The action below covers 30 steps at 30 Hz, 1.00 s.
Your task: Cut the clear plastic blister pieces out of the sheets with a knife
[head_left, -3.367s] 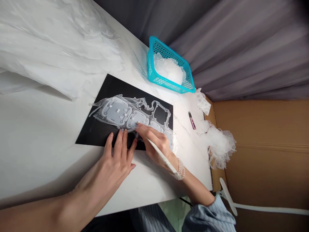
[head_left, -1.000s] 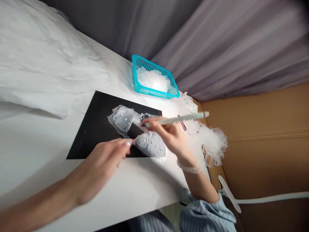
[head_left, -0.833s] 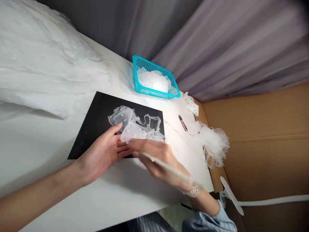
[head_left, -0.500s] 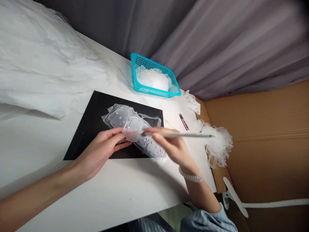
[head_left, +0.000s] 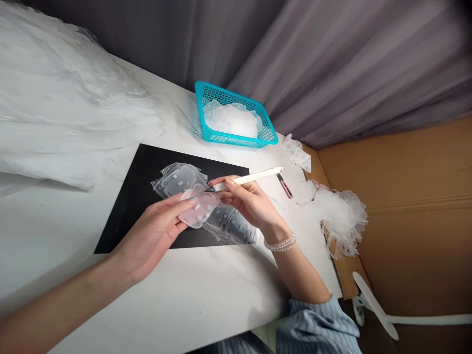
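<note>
head view: left fingers pinch a translucent piece, right fingers grip a pen-like tool
lifted above the black mat, likely exposing its edge.

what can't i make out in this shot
- Head view: the strip under the held piece, hidden by that piece and the left hand
- Head view: the white pile's far side, cut off by the left edge
- Head view: the number of pieces in the basket, overlapping
- Head view: any fine print on the pale tool, too small
</note>
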Tool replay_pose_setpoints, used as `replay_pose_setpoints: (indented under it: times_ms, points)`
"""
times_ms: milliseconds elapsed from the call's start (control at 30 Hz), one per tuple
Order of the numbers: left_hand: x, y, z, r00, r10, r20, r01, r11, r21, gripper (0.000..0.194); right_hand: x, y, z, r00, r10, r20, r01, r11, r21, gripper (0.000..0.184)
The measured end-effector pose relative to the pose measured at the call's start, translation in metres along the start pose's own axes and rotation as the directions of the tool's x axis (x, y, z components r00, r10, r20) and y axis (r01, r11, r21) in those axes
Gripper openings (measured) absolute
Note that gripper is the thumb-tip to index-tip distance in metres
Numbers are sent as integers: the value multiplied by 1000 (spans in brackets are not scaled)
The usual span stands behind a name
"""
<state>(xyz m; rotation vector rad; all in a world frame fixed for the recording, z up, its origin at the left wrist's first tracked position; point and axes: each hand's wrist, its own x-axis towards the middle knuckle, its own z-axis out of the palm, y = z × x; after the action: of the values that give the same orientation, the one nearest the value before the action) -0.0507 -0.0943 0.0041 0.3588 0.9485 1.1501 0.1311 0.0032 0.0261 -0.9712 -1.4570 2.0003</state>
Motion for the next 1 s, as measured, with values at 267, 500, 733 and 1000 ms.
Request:
replay_pose_setpoints:
  times_ms: [267,500,733,1000]
  points:
    - [-3,-7,15,970,73,-233,-44,991,128,37,-10,-1,-3,993,-120,-21,117,988,-100,26]
    - [-8,-8,19,973,110,-203,-89,990,109,38,-15,-4,0,974,-224,-36,213,956,-201,22]
    - [-3,-10,26,1000,-13,5,13,992,-127,31,-19,-11,6,969,-245,-30,220,912,-346,23]
    - [1,-11,28,995,15,-100,-21,998,-62,24,-27,-17,12,951,-308,-32,239,794,-559,26]
